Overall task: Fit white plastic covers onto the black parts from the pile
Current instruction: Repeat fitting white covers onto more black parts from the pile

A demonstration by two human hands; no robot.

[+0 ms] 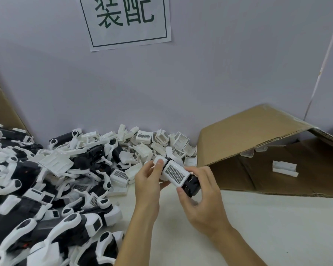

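Observation:
Above the table I hold a black part with a white plastic cover sitting on it; the cover has a dark grid patch on top. My left hand grips the white end of the piece, thumb on top. My right hand grips the black end from below and behind, and its fingers hide part of it. A pile of black-and-white parts fills the left side. Loose white covers lie heaped along the wall behind my hands.
An open cardboard box lies on its side at the right, with a white cover inside. A grey wall with a printed paper sign stands close behind. The white tabletop stretches right of my arms.

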